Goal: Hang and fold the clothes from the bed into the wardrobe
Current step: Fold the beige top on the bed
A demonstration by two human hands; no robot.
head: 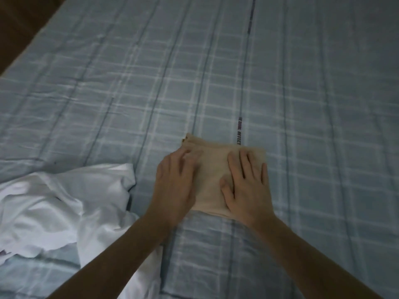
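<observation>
Both forearms are extended over the near edge of the bed [302, 93]. A folded beige garment [212, 169] lies flat on the checked sheet, toward the near middle. It is pressed down by the left hand [176, 186] and right hand [248, 186], fingers straight and spread, nothing gripped; the purpose is judged to be flattening the fold. A crumpled white garment [60, 203] lies unfolded near the left edge. No wardrobe is seen.
</observation>
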